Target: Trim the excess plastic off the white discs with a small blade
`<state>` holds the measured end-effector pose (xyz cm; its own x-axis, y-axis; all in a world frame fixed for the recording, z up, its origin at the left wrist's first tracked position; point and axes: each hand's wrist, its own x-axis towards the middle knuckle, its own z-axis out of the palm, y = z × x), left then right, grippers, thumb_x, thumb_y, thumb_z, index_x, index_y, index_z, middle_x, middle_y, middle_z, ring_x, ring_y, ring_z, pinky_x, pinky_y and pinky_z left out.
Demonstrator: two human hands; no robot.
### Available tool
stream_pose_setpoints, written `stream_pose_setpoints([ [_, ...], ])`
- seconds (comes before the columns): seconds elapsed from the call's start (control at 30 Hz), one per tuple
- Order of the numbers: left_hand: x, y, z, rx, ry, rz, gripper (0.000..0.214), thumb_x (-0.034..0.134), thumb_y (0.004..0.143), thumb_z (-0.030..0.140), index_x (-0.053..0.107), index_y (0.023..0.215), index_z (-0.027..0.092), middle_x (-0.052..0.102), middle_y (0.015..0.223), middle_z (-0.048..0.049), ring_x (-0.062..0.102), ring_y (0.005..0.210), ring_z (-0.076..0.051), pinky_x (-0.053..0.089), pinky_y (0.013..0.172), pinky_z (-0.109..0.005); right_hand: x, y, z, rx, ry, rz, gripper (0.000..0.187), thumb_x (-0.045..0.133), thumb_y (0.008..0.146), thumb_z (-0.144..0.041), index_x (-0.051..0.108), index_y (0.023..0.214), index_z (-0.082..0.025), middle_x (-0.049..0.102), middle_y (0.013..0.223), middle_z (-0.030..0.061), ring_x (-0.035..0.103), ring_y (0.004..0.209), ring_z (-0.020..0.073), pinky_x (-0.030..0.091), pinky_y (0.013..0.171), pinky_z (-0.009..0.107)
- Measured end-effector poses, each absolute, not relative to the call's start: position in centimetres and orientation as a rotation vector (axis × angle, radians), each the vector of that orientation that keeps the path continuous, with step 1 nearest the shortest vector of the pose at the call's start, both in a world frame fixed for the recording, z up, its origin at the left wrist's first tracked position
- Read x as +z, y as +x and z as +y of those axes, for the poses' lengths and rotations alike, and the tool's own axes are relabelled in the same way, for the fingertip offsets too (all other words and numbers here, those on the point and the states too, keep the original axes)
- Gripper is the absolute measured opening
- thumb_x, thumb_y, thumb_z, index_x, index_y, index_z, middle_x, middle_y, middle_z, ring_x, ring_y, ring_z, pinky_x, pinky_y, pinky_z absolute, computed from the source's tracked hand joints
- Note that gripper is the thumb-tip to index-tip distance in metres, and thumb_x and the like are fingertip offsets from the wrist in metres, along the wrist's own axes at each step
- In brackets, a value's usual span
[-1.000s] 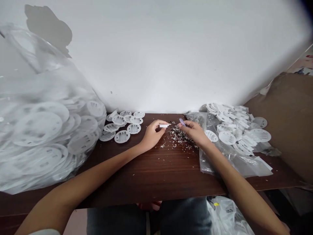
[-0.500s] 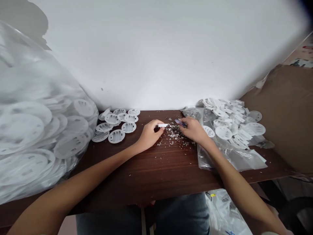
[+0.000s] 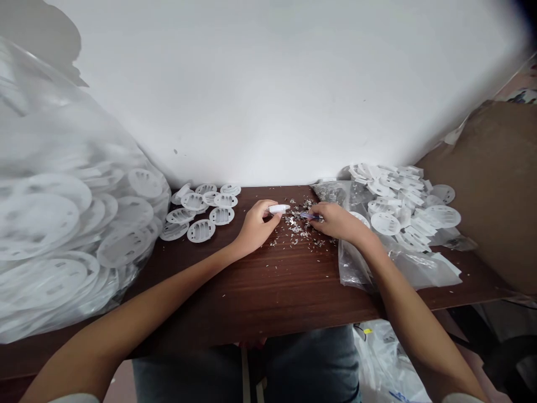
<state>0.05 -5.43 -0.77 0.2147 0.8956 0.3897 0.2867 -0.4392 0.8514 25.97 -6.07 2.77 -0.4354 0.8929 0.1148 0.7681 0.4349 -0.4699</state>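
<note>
My left hand [image 3: 255,224] is closed on a small white plastic piece [image 3: 278,209], held just above the dark wooden table [image 3: 268,291]. My right hand [image 3: 338,221] is closed on a thin bluish tool [image 3: 308,215] whose tip points left toward the white piece. Between and below both hands lies a scatter of small plastic shavings [image 3: 300,229] on the table.
A big clear bag of white round plastic discs [image 3: 62,224] fills the left side. Several loose discs [image 3: 201,210] lie beside it. At the right a pile of white discs [image 3: 398,204] sits on a clear plastic bag [image 3: 398,263]. A brown box [image 3: 499,190] stands far right.
The right hand has lowered its tool and brought the tip closer to the white piece. The left hand has stayed nearly in place. The camera has shifted slightly.
</note>
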Motion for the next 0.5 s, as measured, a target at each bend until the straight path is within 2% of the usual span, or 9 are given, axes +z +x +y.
stream_pose_setpoints([
  [0.2,-0.78,0.01,-5.32,1.222,1.747,1.048,0.023,0.070,0.090,0.031,0.071,0.112,0.023,0.071,0.117,-0.0086,0.066,0.111,-0.024,0.053,0.099,-0.040,2.62,26.82,-5.72,0.477,-1.488,-2.245,0.011,0.062,0.088,-0.023,0.072,0.093,-0.023,0.075,0.091,0.0053,0.064,0.078,0.0231,0.044,0.071,0.034],
  [0.33,-0.61,0.04,-5.36,1.218,1.779,1.044,0.021,0.069,0.091,0.031,0.071,0.110,0.024,0.072,0.115,-0.0078,0.066,0.110,-0.024,0.053,0.098,-0.041,2.70,26.77,-5.63,0.415,-1.534,-2.216,0.016,0.058,0.093,-0.028,0.073,0.094,-0.022,0.076,0.096,0.0085,0.066,0.084,0.0251,0.045,0.074,0.036],
  [0.5,-0.61,0.03,-5.36,1.196,1.817,1.082,0.020,0.069,0.091,0.030,0.069,0.109,0.023,0.072,0.115,-0.0078,0.067,0.109,-0.024,0.052,0.097,-0.041,2.68,26.10,-5.71,0.452,-1.522,-2.199,0.014,0.068,0.088,-0.035,0.074,0.092,-0.024,0.076,0.097,0.0069,0.067,0.087,0.0262,0.046,0.076,0.037],
])
